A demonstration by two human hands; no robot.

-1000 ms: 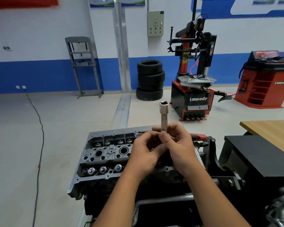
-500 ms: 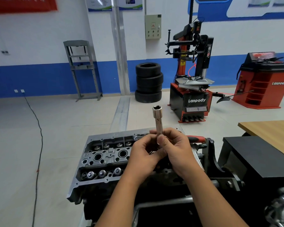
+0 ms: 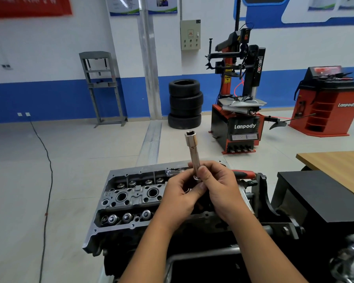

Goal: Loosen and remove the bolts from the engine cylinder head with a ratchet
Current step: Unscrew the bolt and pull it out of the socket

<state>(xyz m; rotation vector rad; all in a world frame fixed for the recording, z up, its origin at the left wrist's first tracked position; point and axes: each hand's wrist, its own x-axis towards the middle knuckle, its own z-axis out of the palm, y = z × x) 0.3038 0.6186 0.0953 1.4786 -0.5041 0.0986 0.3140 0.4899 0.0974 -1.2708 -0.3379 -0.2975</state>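
Chrome deep socket (image 3: 192,152) is standing upright above the cylinder head (image 3: 131,198), with the right hand (image 3: 221,188) gripping its lower end and the left hand (image 3: 180,193) pinching just beneath; a red-handled ratchet (image 3: 242,174) is lying on the head's far edge.

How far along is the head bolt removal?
Done: nothing that shows; no removed bolts are in view. In hand: both the left hand and right hand hold a long socket upright above the cylinder head, its open end up; the left also seems to pinch a small metal piece. The red-handled ratchet lies on the head's far edge. Left: fit the socket, loosen and remove the bolts.
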